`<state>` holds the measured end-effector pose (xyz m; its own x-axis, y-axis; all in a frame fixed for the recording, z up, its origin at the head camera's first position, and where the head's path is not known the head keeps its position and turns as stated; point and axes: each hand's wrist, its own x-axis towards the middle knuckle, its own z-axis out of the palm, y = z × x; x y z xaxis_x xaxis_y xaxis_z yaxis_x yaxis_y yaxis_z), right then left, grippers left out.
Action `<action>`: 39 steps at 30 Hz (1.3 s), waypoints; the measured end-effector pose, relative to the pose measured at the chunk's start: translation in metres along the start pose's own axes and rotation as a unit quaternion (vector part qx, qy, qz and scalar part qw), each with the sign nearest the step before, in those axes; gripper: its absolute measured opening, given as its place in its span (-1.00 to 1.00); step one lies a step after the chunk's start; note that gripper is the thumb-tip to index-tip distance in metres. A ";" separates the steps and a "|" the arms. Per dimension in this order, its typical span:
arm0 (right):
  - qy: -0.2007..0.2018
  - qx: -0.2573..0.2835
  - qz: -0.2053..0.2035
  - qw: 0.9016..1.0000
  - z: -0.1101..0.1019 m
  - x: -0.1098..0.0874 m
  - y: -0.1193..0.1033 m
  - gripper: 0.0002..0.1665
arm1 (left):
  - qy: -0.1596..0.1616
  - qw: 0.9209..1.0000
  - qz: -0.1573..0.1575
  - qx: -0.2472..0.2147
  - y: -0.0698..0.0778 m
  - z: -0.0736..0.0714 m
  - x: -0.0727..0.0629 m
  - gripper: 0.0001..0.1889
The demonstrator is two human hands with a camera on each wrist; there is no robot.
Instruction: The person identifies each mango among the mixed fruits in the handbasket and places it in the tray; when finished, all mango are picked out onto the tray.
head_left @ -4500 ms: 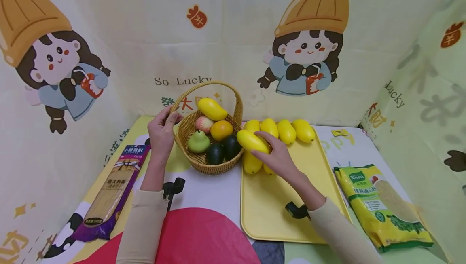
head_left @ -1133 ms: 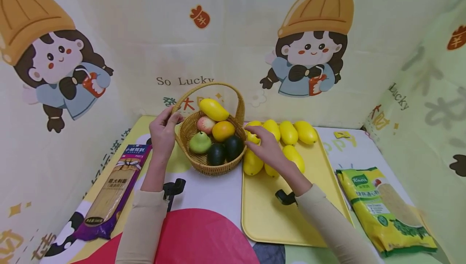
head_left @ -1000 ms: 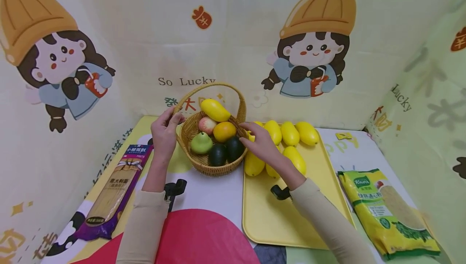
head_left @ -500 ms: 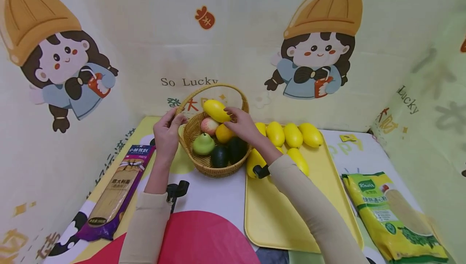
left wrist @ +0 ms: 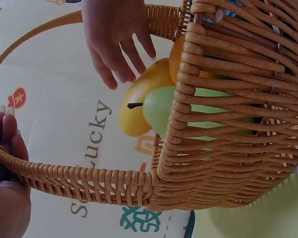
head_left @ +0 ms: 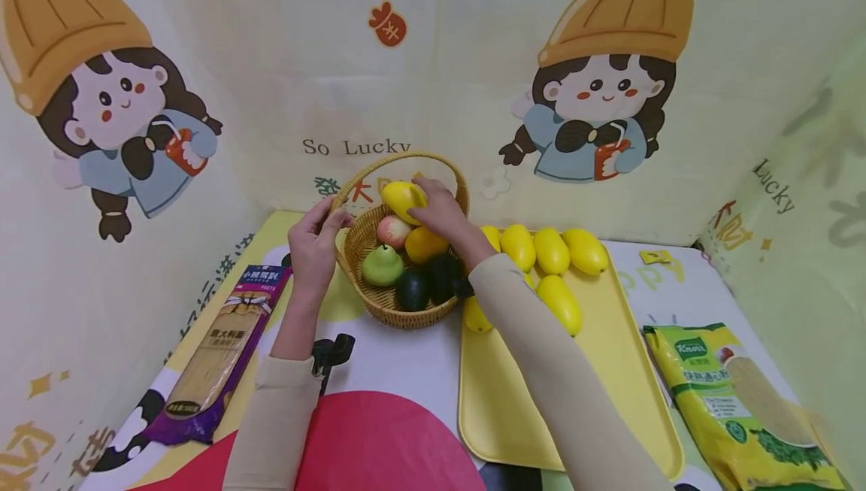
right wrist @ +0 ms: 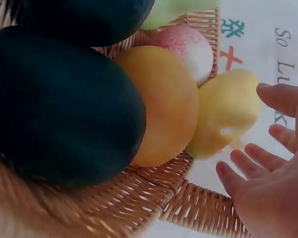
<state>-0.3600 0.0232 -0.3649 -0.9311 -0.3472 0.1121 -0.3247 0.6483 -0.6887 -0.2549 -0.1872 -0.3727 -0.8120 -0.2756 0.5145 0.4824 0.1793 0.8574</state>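
My left hand [head_left: 313, 250] grips the left side of the arched handle of a wicker basket [head_left: 406, 319]. Inside lie a green pear [head_left: 383, 266], a pink-white peach [head_left: 394, 231], an orange fruit [head_left: 425, 246] and two dark, avocado-like fruits [head_left: 413, 292]. A yellow mango [head_left: 401, 198] rests at the back of the basket, partly above the rim. My right hand [head_left: 446, 214] reaches under the handle to this mango. Its fingers are spread and fairly straight in the left wrist view, while the thumb [right wrist: 280, 96] overlaps the mango's end in the right wrist view.
Right of the basket, a yellow tray [head_left: 507, 401] holds several mangoes [head_left: 552, 251], some hidden behind my right forearm. A purple pasta pack [head_left: 223, 348] lies at the left. A yellow-green Knorr bag [head_left: 737, 401] lies at the right. A patterned cloth wall stands close behind.
Earlier my right hand held a mango over the tray; that mango now lies there. The hand has since moved left to the mango in the basket. My left hand stays on the handle.
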 end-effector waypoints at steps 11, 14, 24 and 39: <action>-0.013 0.039 0.026 0.999 0.010 0.008 0.003 -0.16 | -0.001 1.000 -0.011 -0.001 0.004 0.001 0.000 -0.71; -0.010 0.030 0.031 0.999 0.014 0.008 0.004 -0.14 | -0.002 1.000 -0.009 0.001 0.004 0.001 0.000 -0.70; -0.001 0.012 0.037 0.999 0.023 0.004 0.001 -0.17 | -0.001 1.000 -0.008 0.004 0.004 -0.002 -0.001 -0.71; 0.001 -0.078 0.004 0.997 0.007 -0.019 -0.003 -0.22 | 0.003 1.000 0.007 0.002 0.003 0.001 -0.002 -0.69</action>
<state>-0.3402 0.0232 -0.3697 -0.9338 -0.3409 0.1084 -0.3393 0.7481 -0.5702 -0.2524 -0.1849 -0.3713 -0.8026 -0.2790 0.5272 0.4932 0.1867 0.8497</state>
